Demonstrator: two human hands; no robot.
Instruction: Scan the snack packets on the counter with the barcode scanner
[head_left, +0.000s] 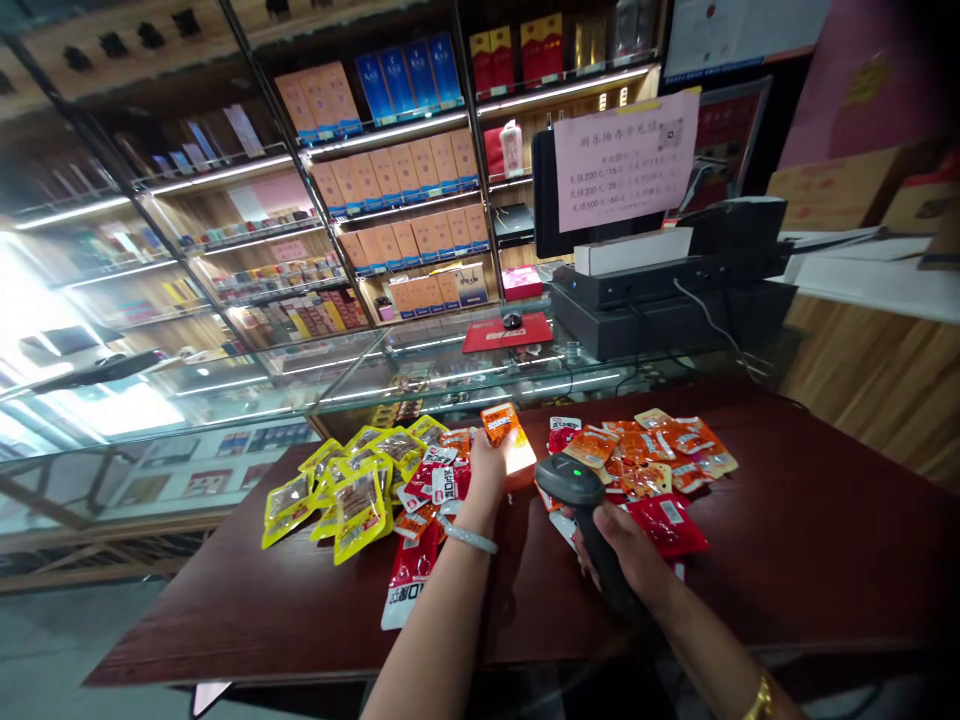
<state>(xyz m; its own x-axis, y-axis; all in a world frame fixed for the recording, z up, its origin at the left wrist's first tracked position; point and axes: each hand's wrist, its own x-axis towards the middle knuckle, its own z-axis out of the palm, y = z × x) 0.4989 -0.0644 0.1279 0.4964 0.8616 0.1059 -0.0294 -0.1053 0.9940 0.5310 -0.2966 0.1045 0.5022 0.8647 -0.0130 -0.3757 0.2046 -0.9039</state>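
My left hand [489, 462] is closed on an orange snack packet [499, 422], held upright over the middle of the dark red table [300, 610]. Bright light falls on the packet's right side. A black barcode scanner [574, 482] with a green light is gripped by its handle in my right hand [626, 550], its head turned toward the packet. Left of my left hand lies a heap of yellow snack packets [360, 500], with red and white packets [412, 570] beside it. Past the scanner, orange packets [637, 450] and a red packet [667, 525] are piled.
Behind the table runs a glass display counter [345, 375] with a black mouse [512, 321] on a red mat [480, 335]. A monitor bearing a paper notice [626, 160] stands above a black cash drawer [607, 325] with trailing cables. Shelves of boxes [401, 170] line the wall.
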